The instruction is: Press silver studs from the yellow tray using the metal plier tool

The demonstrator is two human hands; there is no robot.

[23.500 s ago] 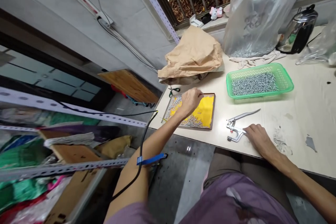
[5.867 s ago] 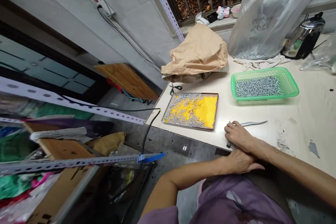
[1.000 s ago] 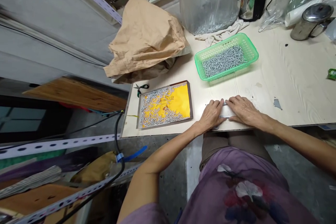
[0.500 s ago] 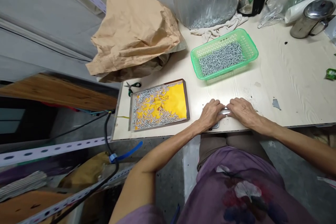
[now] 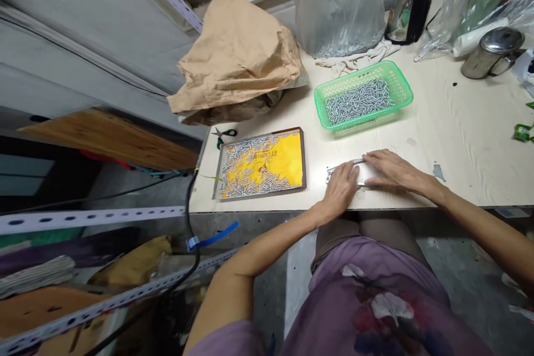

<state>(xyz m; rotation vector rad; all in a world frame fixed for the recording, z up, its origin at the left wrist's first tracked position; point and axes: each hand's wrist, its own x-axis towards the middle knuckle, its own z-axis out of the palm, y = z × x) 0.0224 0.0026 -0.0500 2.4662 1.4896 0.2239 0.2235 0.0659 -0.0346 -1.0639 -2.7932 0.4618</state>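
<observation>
Head view: left hand [image 5: 340, 186] curled over silver pliers [image 5: 357, 161], gripped on table [image 5: 463, 150] near its front edge; spread handle ends [image 5: 361, 184] spanned by half-open right hand [image 5: 390, 169], firmness of hold can't be told. Yellow-lined tray [image 5: 294, 157] placed left, strewn with metal pins [image 5: 276, 181]; green basket [image 5: 399, 89] set beyond, filled with metal pieces [image 5: 359, 101].

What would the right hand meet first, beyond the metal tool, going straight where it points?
Likely the left hand, over the metal tool just ahead of the right hand; relative height is hard to judge.
</observation>
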